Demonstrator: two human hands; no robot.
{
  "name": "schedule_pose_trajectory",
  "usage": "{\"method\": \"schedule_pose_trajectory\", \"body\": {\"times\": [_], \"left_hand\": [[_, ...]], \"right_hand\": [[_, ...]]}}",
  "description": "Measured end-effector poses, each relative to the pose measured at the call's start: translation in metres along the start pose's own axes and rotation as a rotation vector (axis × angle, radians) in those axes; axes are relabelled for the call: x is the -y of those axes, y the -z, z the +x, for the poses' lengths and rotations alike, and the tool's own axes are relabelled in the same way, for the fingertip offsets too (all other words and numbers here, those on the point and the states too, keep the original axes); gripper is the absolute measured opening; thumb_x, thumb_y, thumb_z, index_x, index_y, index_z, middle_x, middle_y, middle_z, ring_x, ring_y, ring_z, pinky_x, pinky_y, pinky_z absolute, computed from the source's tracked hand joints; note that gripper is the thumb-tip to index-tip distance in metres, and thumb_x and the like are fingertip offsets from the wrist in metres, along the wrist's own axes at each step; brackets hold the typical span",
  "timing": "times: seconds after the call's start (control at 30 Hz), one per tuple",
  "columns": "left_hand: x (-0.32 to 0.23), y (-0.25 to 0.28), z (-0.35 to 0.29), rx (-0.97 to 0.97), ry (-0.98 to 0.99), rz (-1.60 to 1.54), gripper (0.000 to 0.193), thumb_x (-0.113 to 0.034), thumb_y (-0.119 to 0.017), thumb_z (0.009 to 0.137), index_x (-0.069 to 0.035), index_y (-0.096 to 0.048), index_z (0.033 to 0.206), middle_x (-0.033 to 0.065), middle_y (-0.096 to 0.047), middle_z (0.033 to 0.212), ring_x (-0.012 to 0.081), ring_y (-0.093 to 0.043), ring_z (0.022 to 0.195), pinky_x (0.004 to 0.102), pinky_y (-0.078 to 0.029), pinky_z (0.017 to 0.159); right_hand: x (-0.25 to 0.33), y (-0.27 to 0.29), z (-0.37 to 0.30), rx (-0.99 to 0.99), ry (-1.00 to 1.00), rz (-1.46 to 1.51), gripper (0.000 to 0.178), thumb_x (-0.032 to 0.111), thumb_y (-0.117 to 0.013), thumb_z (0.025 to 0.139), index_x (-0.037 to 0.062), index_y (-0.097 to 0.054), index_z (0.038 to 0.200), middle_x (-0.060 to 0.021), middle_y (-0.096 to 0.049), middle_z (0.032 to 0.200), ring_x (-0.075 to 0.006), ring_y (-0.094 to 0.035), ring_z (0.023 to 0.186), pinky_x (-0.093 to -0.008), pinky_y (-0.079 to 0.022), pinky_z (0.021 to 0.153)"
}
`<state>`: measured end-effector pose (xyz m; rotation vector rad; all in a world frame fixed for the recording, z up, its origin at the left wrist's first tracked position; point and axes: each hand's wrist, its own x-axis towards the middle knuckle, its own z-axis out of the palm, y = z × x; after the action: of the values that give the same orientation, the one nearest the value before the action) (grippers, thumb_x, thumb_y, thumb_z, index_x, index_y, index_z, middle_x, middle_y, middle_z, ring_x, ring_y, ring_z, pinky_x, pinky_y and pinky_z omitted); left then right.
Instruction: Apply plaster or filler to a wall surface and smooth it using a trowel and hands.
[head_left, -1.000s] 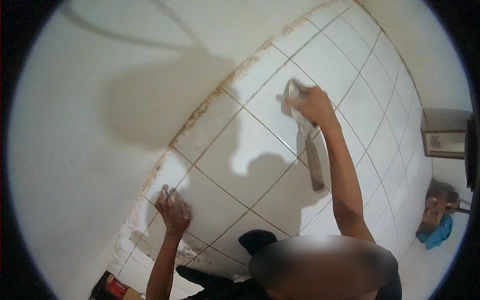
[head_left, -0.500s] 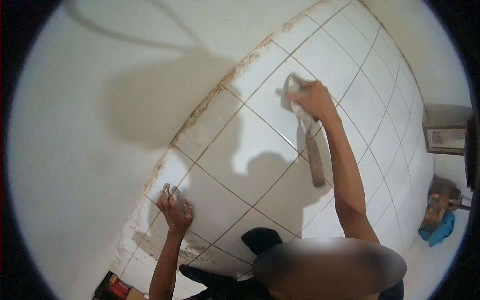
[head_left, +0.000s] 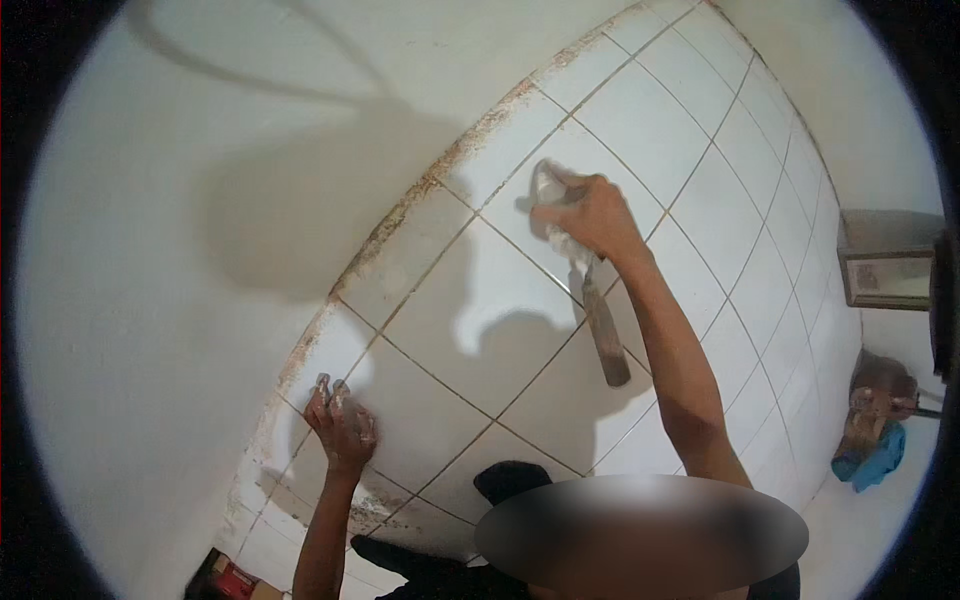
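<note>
My right hand (head_left: 592,215) grips a trowel (head_left: 566,248) over its blade, which is smeared with white paste. The trowel's worn wooden handle (head_left: 607,345) points down toward me, free of my fingers. Hand and tool are over the white tiled floor (head_left: 540,265), near a grout line. Lower left, my left hand (head_left: 341,430) is over the tiles close to the wall edge. Its whitish-smeared fingers are half bent and apart, with nothing between them.
A plain pale wall (head_left: 130,330) meets the tiles along a crumbly brown-stained edge (head_left: 385,235). Dark stains (head_left: 385,508) mark tiles near my left forearm. On the right stand a framed object (head_left: 890,277) and a brown thing with a blue cloth or bag (head_left: 880,458). A dark-and-red box (head_left: 232,578) sits lower left.
My right hand and the trowel have shifted slightly left and down in the picture. My left hand keeps about the same place and finger pose. The view has shifted a little.
</note>
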<state>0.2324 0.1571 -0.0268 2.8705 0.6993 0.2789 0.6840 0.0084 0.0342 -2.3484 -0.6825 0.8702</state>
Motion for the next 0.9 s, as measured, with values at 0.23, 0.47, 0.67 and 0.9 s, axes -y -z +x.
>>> {"method": "schedule_pose_trajectory", "body": {"times": [0.23,0.47,0.67,0.9], "left_hand": [[0.001,-0.005,-0.001,-0.052,-0.048,0.016,0.055,-0.010,-0.055,0.084,0.000,-0.038,0.136,0.0245,-0.035,0.143,0.0408,-0.036,0.130,0.0555,-0.028,0.103],[0.000,0.004,0.008,-0.047,-0.059,0.013,0.057,-0.009,-0.057,0.081,0.002,-0.036,0.133,0.0265,-0.036,0.140,0.0424,-0.040,0.123,0.0545,-0.032,0.097],[0.006,0.002,-0.001,0.015,0.010,0.031,0.059,-0.011,-0.056,0.083,-0.001,-0.036,0.138,0.0234,-0.034,0.145,0.0410,-0.037,0.130,0.0552,-0.028,0.103],[0.004,0.001,0.002,-0.050,-0.019,0.028,0.057,-0.009,-0.059,0.081,0.002,-0.040,0.134,0.0252,-0.038,0.139,0.0410,-0.039,0.124,0.0528,-0.029,0.101]], "right_hand": [[-0.008,-0.008,0.004,-0.025,-0.083,-0.067,0.083,0.057,-0.080,0.057,0.0020,-0.066,0.118,-0.0208,-0.070,0.095,-0.0343,-0.069,0.089,-0.0405,-0.055,0.083],[0.023,0.022,0.000,0.046,-0.233,0.156,0.083,0.057,-0.080,0.059,0.0035,-0.064,0.121,-0.0253,-0.067,0.103,-0.0337,-0.067,0.099,-0.0406,-0.052,0.090],[0.013,0.004,0.001,0.045,0.016,-0.101,0.081,0.057,-0.079,0.061,0.0065,-0.065,0.122,-0.0204,-0.070,0.098,-0.0332,-0.068,0.094,-0.0422,-0.053,0.088],[-0.001,-0.020,-0.007,-0.032,0.239,-0.331,0.077,0.056,-0.077,0.065,0.0027,-0.065,0.119,-0.0157,-0.071,0.084,-0.0273,-0.071,0.082,-0.0393,-0.057,0.079]]}}
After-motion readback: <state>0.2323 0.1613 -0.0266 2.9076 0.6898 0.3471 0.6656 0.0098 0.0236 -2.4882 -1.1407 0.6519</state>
